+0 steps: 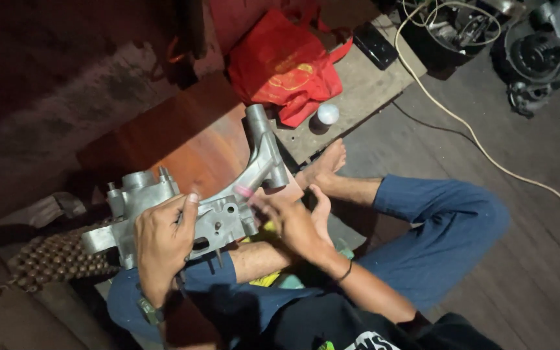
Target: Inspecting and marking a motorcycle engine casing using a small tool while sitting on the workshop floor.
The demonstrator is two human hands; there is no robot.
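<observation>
Hands are working nearest the camera, over the lap of a person sitting cross-legged on the floor in blue trousers (448, 227). The left hand (162, 243) is wrapping over the near edge of a grey cast-metal engine casing (221, 207), its grip pressed around the metal with the fingertips curling onto the upper face. The right hand (290, 217) is lying flat against the casing's right side, fingers spread and extended, not pinching anything; a small pink thing (244, 191) is showing at its fingertips, but I cannot tell what it is.

The casing is resting above the knees, its long arm (264, 152) pointing away towards the far boards. It looks heavy, rigid and hard-edged, probably slick with oil, so the thick body near the bolt holes seems the safest place to hold, rather than the thin protruding studs (218, 258).

To the left, a beaded seat mat (53, 259) is lying on the floor. Farther off, a bare foot (325, 165) is resting beside a wooden board (358, 97) carrying a red cloth bag (286, 65) and a white bulb (327, 114). A pale cable (481, 149) is trailing across the floor towards the far right, where a dark engine part (536, 61) is standing.
</observation>
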